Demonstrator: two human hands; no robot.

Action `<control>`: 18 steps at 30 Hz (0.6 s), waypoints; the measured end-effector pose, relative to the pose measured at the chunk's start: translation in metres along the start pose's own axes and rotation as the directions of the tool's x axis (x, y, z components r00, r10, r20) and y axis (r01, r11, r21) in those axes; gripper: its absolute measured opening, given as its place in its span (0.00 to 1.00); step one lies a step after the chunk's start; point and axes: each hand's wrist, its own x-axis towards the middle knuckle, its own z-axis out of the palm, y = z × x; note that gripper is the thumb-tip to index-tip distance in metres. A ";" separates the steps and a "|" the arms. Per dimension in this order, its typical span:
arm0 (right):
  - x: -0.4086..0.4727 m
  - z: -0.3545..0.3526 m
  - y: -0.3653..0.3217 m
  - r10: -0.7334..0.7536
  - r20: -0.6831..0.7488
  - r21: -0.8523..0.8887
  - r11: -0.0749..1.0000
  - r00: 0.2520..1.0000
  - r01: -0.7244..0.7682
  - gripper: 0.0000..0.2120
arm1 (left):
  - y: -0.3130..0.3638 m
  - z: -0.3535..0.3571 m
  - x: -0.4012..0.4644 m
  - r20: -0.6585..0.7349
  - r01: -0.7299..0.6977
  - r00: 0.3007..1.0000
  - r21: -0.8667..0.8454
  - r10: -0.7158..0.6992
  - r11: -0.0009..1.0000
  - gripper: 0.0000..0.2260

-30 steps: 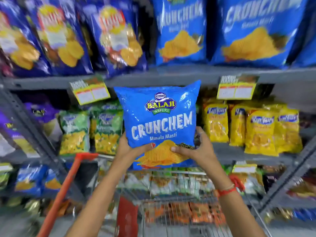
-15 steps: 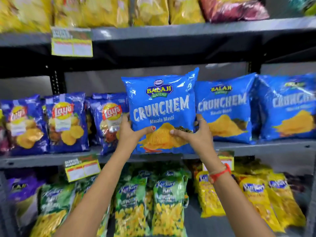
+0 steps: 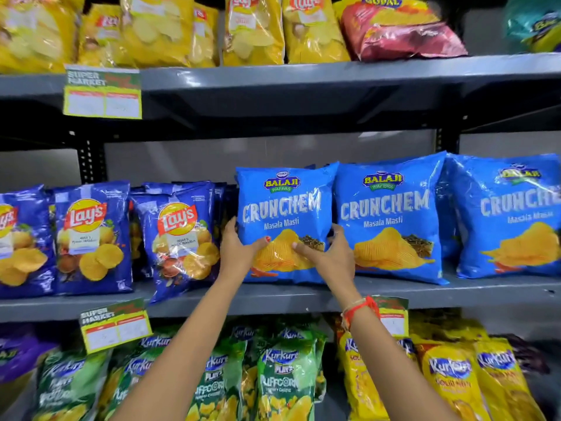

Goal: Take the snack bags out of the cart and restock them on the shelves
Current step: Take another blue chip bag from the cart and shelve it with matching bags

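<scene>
I see two bare forearms reaching up from 6 o'clock. The left hand (image 3: 235, 253) and right hand (image 3: 329, 258) clasp the lower corners of one glossy, crinkled sky-blue Crunchem wafer bag (image 3: 283, 214), thumbs across its front, standing upright on the grey metal middle shelf (image 3: 455, 291). At 3 o'clock stand two matching puffy blue bags (image 3: 391, 214). At 9 o'clock, three shiny dark-blue Lay's packets (image 3: 179, 235). At 12 o'clock, yellow packets, too blurred to count.
</scene>
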 end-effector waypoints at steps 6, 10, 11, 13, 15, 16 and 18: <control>-0.032 -0.001 -0.005 -0.400 -0.262 -0.456 0.853 0.878 0.253 0.37 | 0.005 -0.009 -0.026 -0.232 -0.238 0.944 0.015 0.235 0.971 0.25; -0.049 0.028 -0.024 -0.618 -0.301 -0.378 0.777 0.726 0.504 0.24 | 0.008 -0.040 -0.037 -0.400 -0.374 0.828 0.129 0.393 0.919 0.13; -0.054 0.039 -0.030 -0.665 -0.273 -0.347 0.742 0.695 0.573 0.22 | 0.007 -0.050 -0.038 -0.443 -0.381 0.798 0.155 0.409 0.912 0.12; -0.067 0.062 -0.041 -0.713 -0.183 -0.222 0.700 0.676 0.678 0.19 | 0.004 -0.072 -0.039 -0.515 -0.367 0.748 0.205 0.419 0.907 0.12; -0.077 0.085 -0.052 -0.674 -0.044 -0.061 0.739 0.737 0.671 0.20 | -0.001 -0.094 -0.038 -0.553 -0.303 0.737 0.243 0.388 0.922 0.11; -0.079 0.097 -0.057 -0.636 0.038 -0.010 0.771 0.771 0.636 0.22 | -0.004 -0.106 -0.038 -0.566 -0.252 0.740 0.267 0.363 0.930 0.11; -0.076 0.121 -0.066 -0.541 0.188 0.033 0.838 0.820 0.545 0.28 | -0.009 -0.127 -0.037 -0.570 -0.146 0.764 0.304 0.303 0.941 0.14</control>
